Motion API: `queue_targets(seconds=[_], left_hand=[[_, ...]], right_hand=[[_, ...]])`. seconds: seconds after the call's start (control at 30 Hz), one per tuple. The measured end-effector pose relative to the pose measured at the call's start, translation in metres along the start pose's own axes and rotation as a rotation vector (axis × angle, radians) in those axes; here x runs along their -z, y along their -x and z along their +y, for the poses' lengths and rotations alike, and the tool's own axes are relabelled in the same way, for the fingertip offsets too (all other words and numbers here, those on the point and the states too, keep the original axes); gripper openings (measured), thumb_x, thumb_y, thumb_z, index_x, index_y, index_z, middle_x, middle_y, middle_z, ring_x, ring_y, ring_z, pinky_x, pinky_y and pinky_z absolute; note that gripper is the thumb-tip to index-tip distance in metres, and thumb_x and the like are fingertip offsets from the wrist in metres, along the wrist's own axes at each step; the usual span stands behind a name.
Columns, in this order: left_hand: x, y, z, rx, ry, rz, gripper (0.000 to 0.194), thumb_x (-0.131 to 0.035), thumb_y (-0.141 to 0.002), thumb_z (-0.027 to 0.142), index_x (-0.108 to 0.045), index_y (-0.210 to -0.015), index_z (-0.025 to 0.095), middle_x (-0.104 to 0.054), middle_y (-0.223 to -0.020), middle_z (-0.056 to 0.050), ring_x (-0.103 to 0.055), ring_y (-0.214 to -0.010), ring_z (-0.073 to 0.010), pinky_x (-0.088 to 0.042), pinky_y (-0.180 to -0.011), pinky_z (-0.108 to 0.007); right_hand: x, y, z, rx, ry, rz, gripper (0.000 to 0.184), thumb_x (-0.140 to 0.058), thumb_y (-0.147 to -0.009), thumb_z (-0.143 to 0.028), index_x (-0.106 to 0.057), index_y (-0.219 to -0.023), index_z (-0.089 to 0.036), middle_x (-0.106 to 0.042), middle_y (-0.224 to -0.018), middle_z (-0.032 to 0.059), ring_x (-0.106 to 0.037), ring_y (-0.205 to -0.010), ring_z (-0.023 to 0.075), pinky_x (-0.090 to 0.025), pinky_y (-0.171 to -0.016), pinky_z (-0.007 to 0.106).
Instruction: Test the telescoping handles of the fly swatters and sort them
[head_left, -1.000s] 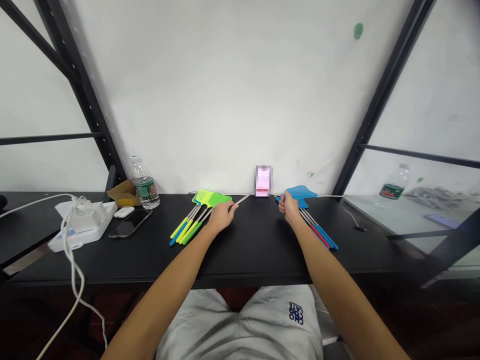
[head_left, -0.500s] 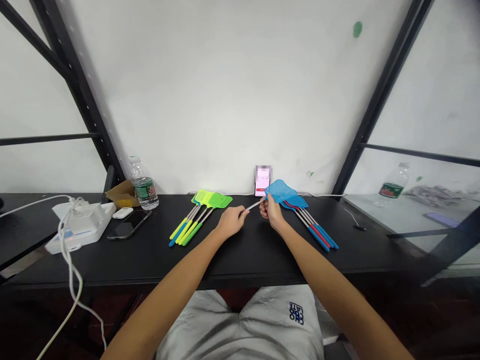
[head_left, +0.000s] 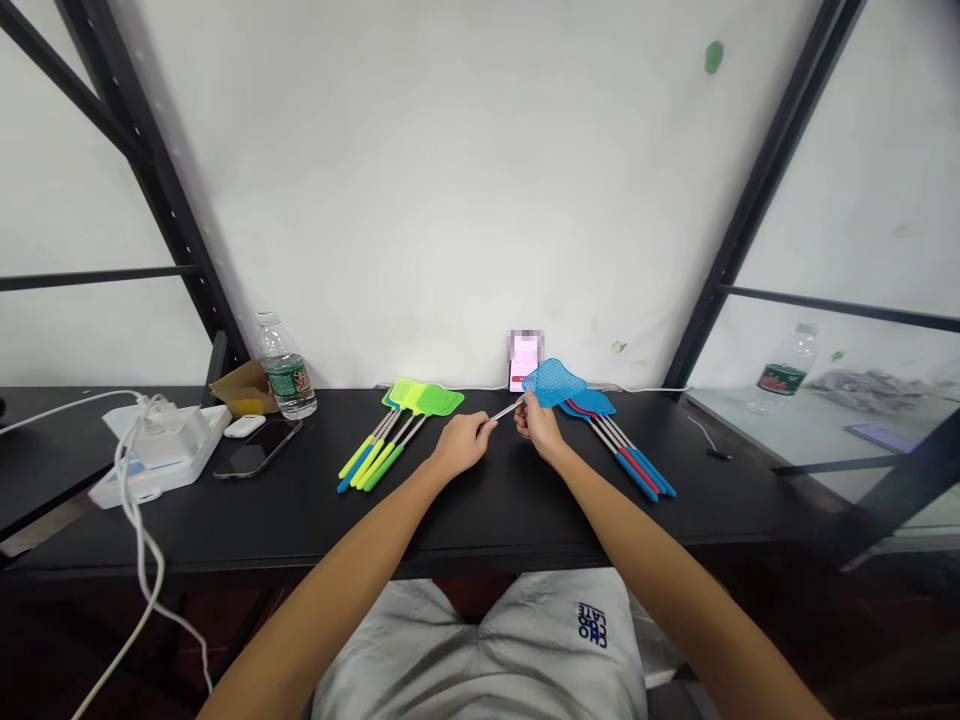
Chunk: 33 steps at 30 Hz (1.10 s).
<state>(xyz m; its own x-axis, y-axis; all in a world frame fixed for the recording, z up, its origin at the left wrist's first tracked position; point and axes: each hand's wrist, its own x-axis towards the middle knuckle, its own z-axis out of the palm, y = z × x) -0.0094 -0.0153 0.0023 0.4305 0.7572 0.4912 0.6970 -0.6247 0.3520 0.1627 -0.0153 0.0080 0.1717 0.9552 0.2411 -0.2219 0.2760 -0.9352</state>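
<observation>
Between my two hands is a blue fly swatter [head_left: 556, 383] with a metal rod, held above the black table. My left hand [head_left: 462, 440] is closed around its handle end, which the fingers hide. My right hand [head_left: 538, 428] pinches it near the base of the mesh head. To the right lie several fly swatters with blue and red handles [head_left: 637, 465], their heads partly behind the held one. On the left, several yellow, green and blue-handled fly swatters [head_left: 431, 401] lie fanned out.
A lit phone [head_left: 524, 362] leans on the wall behind my hands. At left stand a water bottle [head_left: 288, 370], a cardboard box [head_left: 246, 388], a dark phone [head_left: 259, 449], a white earbud case [head_left: 244, 427] and a power strip [head_left: 169, 450] with cables. Black shelf posts [head_left: 757, 190] rise at both sides.
My right hand and the blue swatter's head have shifted slightly left, toward my left hand, so less of the rod shows between them. My left hand stays in place.
</observation>
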Motion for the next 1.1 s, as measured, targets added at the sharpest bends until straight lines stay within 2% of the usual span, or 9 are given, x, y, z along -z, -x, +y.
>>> queue_targets(seconds=[0.33, 0.5, 0.67, 0.87, 1.1], left_hand=[[-0.003, 0.000, 0.004, 0.053, -0.042, -0.032, 0.033, -0.039, -0.097, 0.040, -0.063, -0.083, 0.021, -0.067, -0.076, -0.006, -0.060, -0.072, -0.0197, -0.035, -0.066, -0.028], [-0.001, -0.001, 0.005, 0.058, -0.024, -0.044, 0.034, -0.039, -0.096, 0.039, -0.063, -0.080, 0.021, -0.066, -0.074, -0.005, -0.059, -0.070, -0.0181, -0.036, -0.066, -0.027], [0.000, -0.002, 0.008, 0.065, -0.048, -0.022, 0.035, -0.038, -0.097, 0.040, -0.064, -0.084, 0.021, -0.067, -0.077, -0.006, -0.060, -0.072, -0.0186, -0.035, -0.065, -0.027], [0.002, -0.001, 0.006, 0.055, -0.095, -0.060, 0.037, -0.037, -0.098, 0.042, -0.066, -0.088, 0.022, -0.070, -0.083, -0.006, -0.063, -0.080, -0.0200, -0.037, -0.068, -0.027], [-0.002, -0.005, 0.005, 0.067, -0.210, -0.071, 0.038, -0.034, -0.099, 0.045, -0.065, -0.092, 0.023, -0.070, -0.088, -0.007, -0.064, -0.083, -0.0214, -0.039, -0.069, -0.028]], right_hand=[[-0.005, 0.001, 0.006, 0.028, 0.010, 0.022, 0.041, -0.052, -0.087, -0.054, -0.039, -0.064, -0.022, -0.037, -0.046, -0.0053, -0.029, -0.038, 0.0070, -0.020, -0.036, 0.021], [-0.003, -0.001, 0.007, 0.026, 0.045, -0.004, 0.044, -0.055, -0.084, -0.055, -0.038, -0.060, -0.022, -0.037, -0.046, -0.0052, -0.029, -0.038, 0.0063, -0.020, -0.036, 0.021], [-0.002, -0.002, 0.004, 0.066, 0.047, 0.038, 0.041, -0.064, -0.079, -0.042, -0.032, -0.061, -0.023, -0.028, -0.048, -0.0090, -0.024, -0.038, 0.0046, -0.018, -0.035, 0.019], [0.006, -0.005, 0.005, -0.029, 0.043, -0.027, 0.040, -0.062, -0.077, -0.029, -0.028, -0.058, -0.022, -0.026, -0.047, -0.0095, -0.021, -0.037, 0.0027, -0.013, -0.036, 0.018], [0.008, -0.009, 0.004, -0.076, 0.030, 0.014, 0.038, -0.061, -0.077, -0.023, -0.028, -0.059, -0.023, -0.028, -0.045, -0.0096, -0.022, -0.035, 0.0023, -0.012, -0.034, 0.016]])
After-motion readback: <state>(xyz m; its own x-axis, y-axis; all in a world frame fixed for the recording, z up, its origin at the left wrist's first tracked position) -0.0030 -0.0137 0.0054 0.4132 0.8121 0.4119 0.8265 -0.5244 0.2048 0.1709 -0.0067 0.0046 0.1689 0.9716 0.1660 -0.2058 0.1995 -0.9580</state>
